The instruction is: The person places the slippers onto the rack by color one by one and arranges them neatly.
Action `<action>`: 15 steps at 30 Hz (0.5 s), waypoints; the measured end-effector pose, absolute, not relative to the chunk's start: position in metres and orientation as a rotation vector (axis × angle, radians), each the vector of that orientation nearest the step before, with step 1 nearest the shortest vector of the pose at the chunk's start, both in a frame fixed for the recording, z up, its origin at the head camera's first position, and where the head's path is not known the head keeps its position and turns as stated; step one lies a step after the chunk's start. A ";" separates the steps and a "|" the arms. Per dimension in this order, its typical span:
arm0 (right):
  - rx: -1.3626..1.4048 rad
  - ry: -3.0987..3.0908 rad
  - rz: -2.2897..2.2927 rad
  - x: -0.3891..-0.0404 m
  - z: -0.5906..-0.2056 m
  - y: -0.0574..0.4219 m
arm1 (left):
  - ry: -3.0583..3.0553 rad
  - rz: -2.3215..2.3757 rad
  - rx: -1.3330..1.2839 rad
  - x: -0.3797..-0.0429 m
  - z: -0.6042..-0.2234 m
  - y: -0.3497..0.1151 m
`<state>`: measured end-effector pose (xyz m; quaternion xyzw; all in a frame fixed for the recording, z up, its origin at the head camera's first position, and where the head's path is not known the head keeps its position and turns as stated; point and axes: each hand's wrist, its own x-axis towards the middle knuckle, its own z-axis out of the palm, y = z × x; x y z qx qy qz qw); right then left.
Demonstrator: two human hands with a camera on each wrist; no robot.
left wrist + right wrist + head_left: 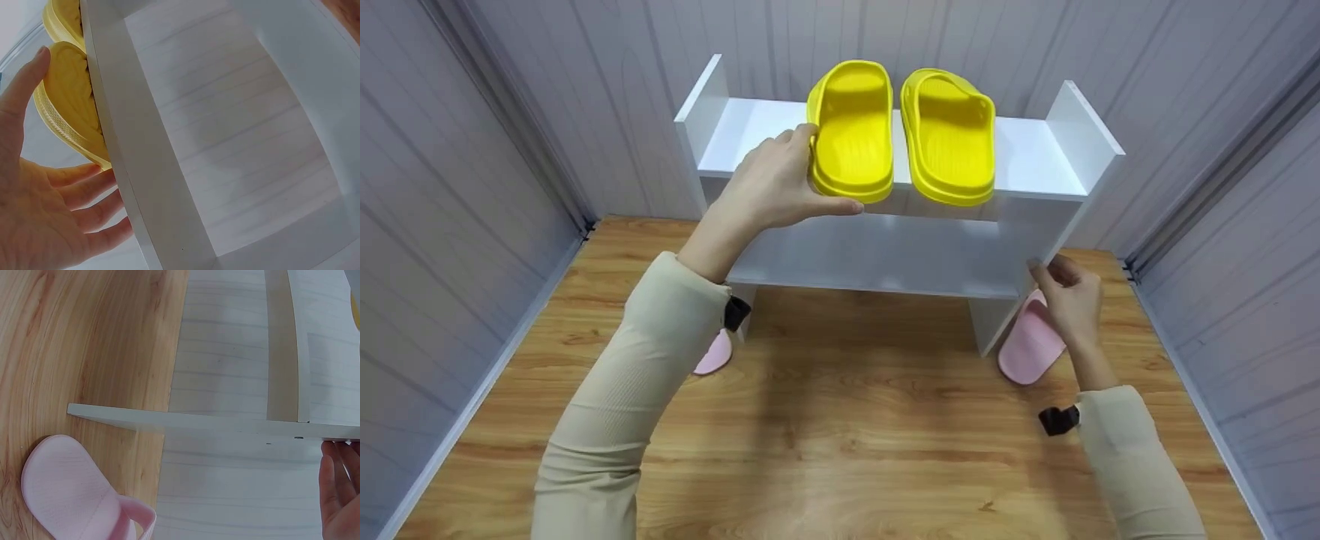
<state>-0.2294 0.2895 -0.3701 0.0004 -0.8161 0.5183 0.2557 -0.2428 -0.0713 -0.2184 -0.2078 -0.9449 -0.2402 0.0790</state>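
White shelf (877, 255), smooth flat panels. Yellow slippers (853, 139), rounded, ribbed insoles, on its top board. Left hand (772, 180) spread wide, touching the left one. Right hand (1072, 296), from where I stand, pinches shelf's right side panel; pink slipper (1030, 346) on wood-grain floor (825, 435) beside it.

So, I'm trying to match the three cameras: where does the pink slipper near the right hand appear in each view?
Head: the pink slipper is right of centre, partly behind the right hand.
Left wrist: not in it.
Right wrist: lower left, cut off by the bottom edge.
Shared landmark: the white shelf, partly visible in all three.
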 end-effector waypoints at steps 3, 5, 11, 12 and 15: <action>0.000 -2.213 1.403 -0.229 -0.369 0.289 | -2.841 -0.709 -0.598 -0.245 -0.218 -0.070; 0.005 -2.210 1.403 -0.229 -0.370 0.289 | -2.845 -0.709 -0.590 -0.246 -0.218 -0.070; 0.016 -2.203 1.430 -0.234 -0.376 0.294 | -2.836 -0.727 -0.604 -0.246 -0.219 -0.070; 0.008 -2.207 1.430 -0.236 -0.379 0.296 | -2.827 -0.737 -0.601 -0.245 -0.220 -0.071; -0.010 -2.218 1.426 -0.241 -0.387 0.301 | -2.760 -0.764 -0.579 -0.243 -0.223 -0.073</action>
